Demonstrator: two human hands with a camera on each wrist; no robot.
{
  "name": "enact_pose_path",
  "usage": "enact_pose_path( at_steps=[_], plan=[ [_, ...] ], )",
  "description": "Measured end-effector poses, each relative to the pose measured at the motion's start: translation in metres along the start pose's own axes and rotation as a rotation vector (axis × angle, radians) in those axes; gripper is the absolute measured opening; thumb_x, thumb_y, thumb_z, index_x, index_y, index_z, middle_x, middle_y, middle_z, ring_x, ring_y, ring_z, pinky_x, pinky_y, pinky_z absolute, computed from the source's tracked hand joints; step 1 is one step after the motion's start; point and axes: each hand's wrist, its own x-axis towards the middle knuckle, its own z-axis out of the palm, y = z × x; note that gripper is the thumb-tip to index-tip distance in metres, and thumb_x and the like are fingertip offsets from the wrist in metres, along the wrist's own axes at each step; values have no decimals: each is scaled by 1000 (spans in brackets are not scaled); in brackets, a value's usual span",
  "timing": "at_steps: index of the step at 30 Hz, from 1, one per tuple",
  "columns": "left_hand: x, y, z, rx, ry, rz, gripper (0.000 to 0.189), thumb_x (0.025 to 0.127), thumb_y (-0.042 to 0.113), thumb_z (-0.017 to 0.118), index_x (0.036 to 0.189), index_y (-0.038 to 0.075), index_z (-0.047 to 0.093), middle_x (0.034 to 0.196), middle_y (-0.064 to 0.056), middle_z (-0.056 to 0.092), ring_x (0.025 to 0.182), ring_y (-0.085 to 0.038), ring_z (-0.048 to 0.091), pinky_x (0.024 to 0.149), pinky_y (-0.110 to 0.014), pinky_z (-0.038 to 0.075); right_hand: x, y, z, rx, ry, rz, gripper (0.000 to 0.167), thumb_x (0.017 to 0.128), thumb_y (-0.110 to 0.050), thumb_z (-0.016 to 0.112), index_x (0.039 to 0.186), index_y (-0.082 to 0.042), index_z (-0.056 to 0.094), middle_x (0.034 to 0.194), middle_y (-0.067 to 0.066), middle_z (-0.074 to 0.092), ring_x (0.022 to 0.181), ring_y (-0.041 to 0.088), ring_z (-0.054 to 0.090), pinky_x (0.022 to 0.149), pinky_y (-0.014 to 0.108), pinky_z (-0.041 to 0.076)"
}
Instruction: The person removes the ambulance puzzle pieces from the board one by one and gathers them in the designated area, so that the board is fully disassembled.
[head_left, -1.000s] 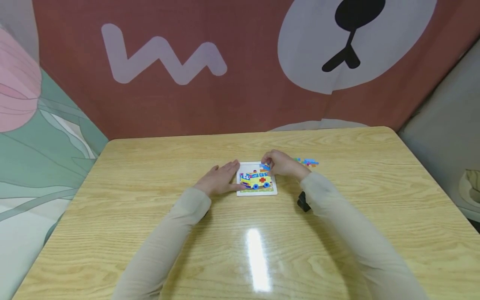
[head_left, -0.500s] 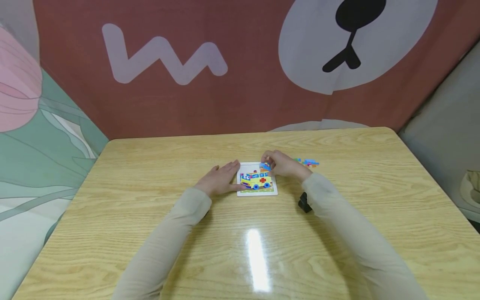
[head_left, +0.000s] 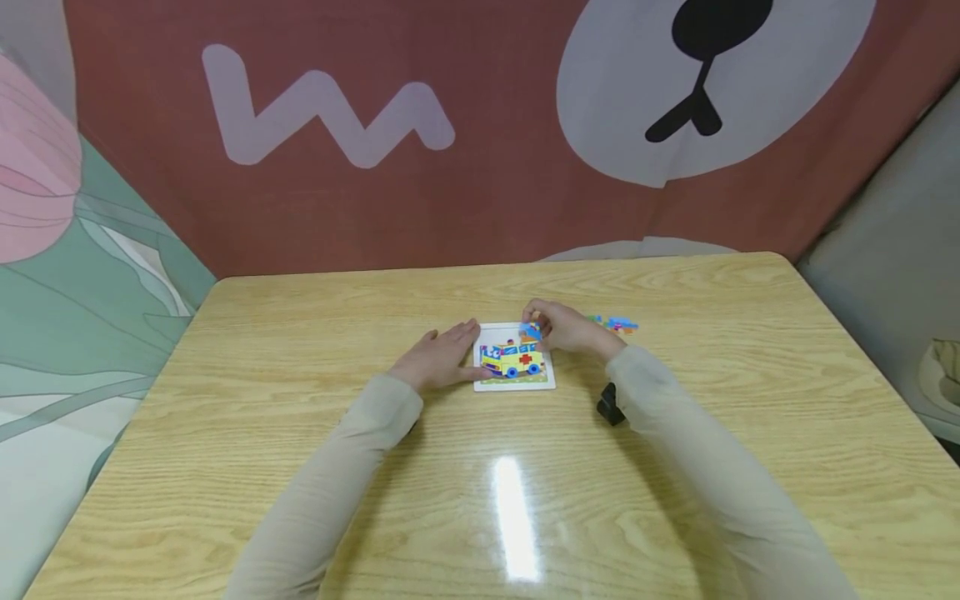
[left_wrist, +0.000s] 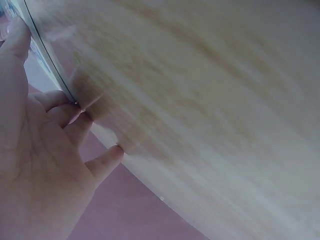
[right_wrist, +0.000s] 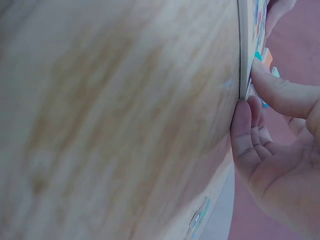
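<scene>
A white-framed jigsaw puzzle lies flat on the table in the head view, with a yellow ambulance pictured on it. My left hand rests along its left side, fingers extended, thumb over the lower left of the frame. In the left wrist view, the fingertips of that hand touch the frame's edge and the table. At the upper right corner, my right hand pinches a small blue-and-orange puzzle piece, partly hidden by the fingers. The right wrist view shows this hand's thumb over the frame edge.
Several loose puzzle pieces, blue, green and orange, lie just beyond the right hand. A black device sits under the right wrist. The wooden table ends at a brown patterned backdrop.
My right fingers shift slightly at the frame's upper right corner, and the blue-and-orange piece there moves a little. The left hand stays where it was.
</scene>
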Motion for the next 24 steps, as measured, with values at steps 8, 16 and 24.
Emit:
enact_pose_path(
  at_steps=[8, 16, 24],
  plan=[
    [1, -2, 1, -10, -2, -6, 89, 92, 65, 42, 155, 13, 7, 163, 0, 3, 151, -18, 7, 123, -49, 9, -1, 0, -1, 100, -1, 34, 32, 84, 8, 63, 112, -3, 51, 82, 6, 44, 74, 17, 42, 66, 25, 40],
    [0, -1, 1, -14, -3, -1, 89, 91, 64, 43, 155, 13, 7, 163, 0, 3, 151, -17, 6, 123, -49, 10, -2, 4, -4, 174, 7, 15, 25, 91, 2, 58, 115, 0, 56, 85, 7, 52, 75, 15, 46, 65, 25, 41],
    [0, 0, 1, -23, -6, -5, 89, 91, 64, 44, 155, 14, 6, 163, 1, 2, 151, -17, 6, 123, -48, 8, -7, 6, -11, 210, 70, 84, 30, 92, -3, 57, 122, 1, 59, 93, 8, 60, 80, 14, 56, 72, 25, 51]
  ],
)
